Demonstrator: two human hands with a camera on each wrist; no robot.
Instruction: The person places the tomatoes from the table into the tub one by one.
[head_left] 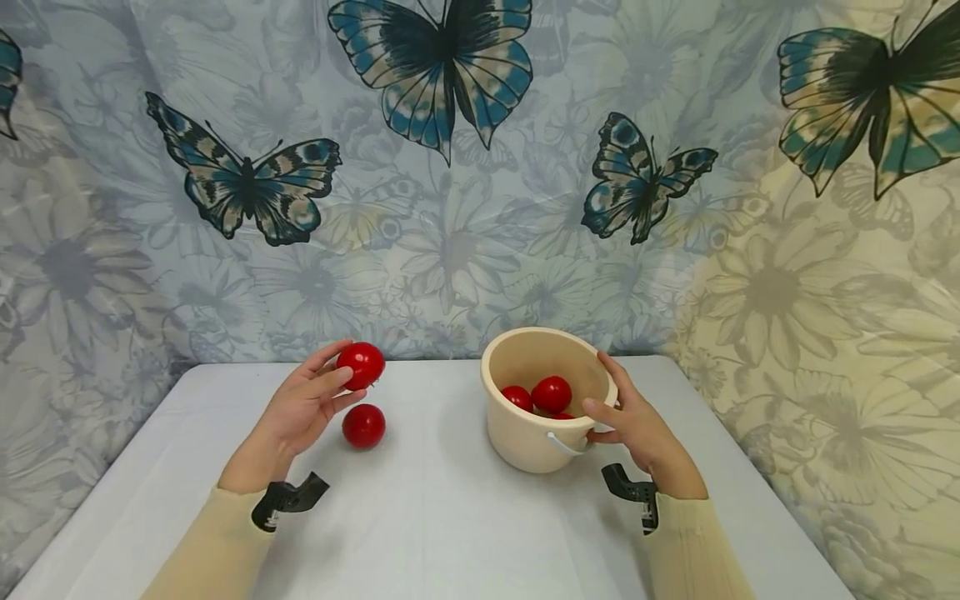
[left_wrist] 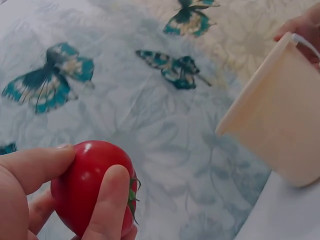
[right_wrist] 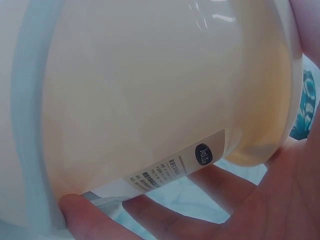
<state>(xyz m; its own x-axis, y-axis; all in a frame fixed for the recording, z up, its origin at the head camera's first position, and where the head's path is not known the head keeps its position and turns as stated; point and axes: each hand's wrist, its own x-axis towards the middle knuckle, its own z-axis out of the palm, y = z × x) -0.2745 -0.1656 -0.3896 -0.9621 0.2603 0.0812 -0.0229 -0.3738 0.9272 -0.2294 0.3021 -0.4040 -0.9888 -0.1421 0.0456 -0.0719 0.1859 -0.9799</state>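
Observation:
My left hand pinches a red tomato between thumb and fingers, raised over the table; its green stem shows in the left wrist view. Just below, a second tomato rests on the white cloth. To the right stands a cream bucket, tilted a little, with several tomatoes inside. My right hand grips the bucket's right rim, thumb over the edge and fingers along the outer wall. A printed label on that wall shows in the right wrist view.
The white table ends at a butterfly-patterned cloth backdrop behind it and along both sides. A pale handle hangs on the bucket's front. Black straps sit on both wrists.

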